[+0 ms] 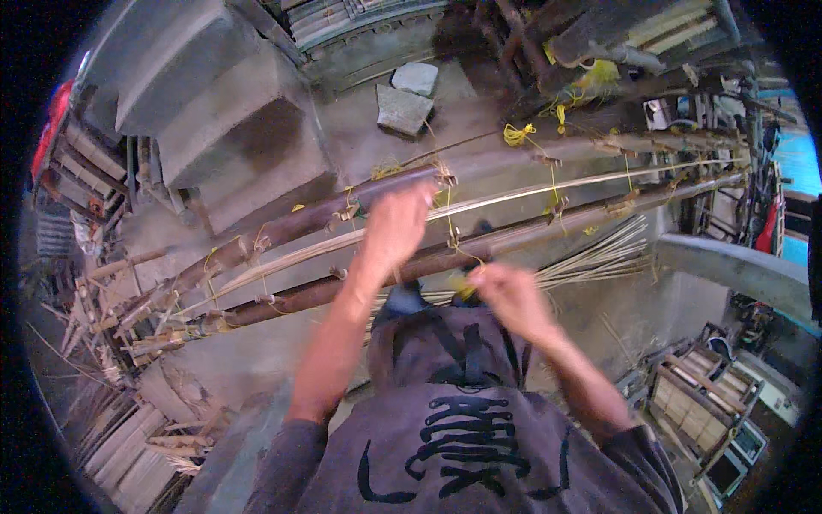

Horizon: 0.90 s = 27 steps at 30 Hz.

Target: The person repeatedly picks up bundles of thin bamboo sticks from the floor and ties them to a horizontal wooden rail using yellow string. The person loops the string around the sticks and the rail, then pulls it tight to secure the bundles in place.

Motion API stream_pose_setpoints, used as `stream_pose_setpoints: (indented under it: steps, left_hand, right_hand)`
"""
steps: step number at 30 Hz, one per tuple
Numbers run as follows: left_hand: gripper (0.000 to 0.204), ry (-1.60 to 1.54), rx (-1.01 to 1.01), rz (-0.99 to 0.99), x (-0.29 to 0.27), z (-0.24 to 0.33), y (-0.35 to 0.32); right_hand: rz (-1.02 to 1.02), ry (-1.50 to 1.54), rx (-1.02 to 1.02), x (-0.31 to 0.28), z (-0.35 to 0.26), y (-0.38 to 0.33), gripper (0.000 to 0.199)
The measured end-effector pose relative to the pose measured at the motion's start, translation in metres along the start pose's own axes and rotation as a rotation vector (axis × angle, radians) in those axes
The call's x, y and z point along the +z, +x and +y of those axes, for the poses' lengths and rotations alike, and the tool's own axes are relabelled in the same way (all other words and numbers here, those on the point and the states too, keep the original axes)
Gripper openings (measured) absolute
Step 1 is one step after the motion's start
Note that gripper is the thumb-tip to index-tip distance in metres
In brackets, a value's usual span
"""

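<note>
Two long brown poles run side by side across the scene, the far pole (308, 212) and the near pole (334, 287). Pale thin strips (514, 199) stretch between them, with yellow strings (553, 182) tied across at intervals. My left hand (398, 227) is curled at the far pole, beside a small wooden peg (445, 178); its fingers are blurred and whatever they hold is hidden. Just on my side of the near pole, my right hand (514, 298) pinches a yellow string (471, 259) that leads to the pole. A yellow tuft hangs by its fingertips.
A bundle of thin sticks (599, 257) lies on the floor beyond my right hand. Two stone blocks (404, 109) sit past the far pole, and concrete steps (231, 103) rise at the far left. Stacked wood (128, 458) lies near left; a wooden frame (706, 385) stands near right.
</note>
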State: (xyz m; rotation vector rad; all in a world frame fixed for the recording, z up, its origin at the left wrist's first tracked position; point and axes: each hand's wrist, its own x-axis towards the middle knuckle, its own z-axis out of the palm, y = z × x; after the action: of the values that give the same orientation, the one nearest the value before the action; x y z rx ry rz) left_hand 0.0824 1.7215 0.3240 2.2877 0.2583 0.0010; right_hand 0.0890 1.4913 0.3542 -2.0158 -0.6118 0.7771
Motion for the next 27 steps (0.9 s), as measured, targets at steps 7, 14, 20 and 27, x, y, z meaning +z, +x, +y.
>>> stream_pose_setpoints:
  steps: [7,14,20,27]
  left_hand:
    - [0.02,0.157,-0.019,0.238,0.046,-0.008,-0.029]
    - [0.019,0.26,0.106,0.154,0.036,0.001,-0.014]
    - [0.021,0.302,-0.007,0.066,0.038,-0.007,-0.022]
    - [0.033,-0.259,-0.191,-0.108,-0.007,0.043,0.089]
  right_hand:
    - [-0.429,-0.495,-0.95,-0.012,-0.147,0.171,0.018]
    - [0.025,-0.208,-0.169,0.009,0.016,0.258,0.039]
    - [-0.305,0.135,-0.499,0.048,-0.005,0.058,0.022]
    - [-0.381,-0.312,-0.457,0.071,0.01,0.046,0.013]
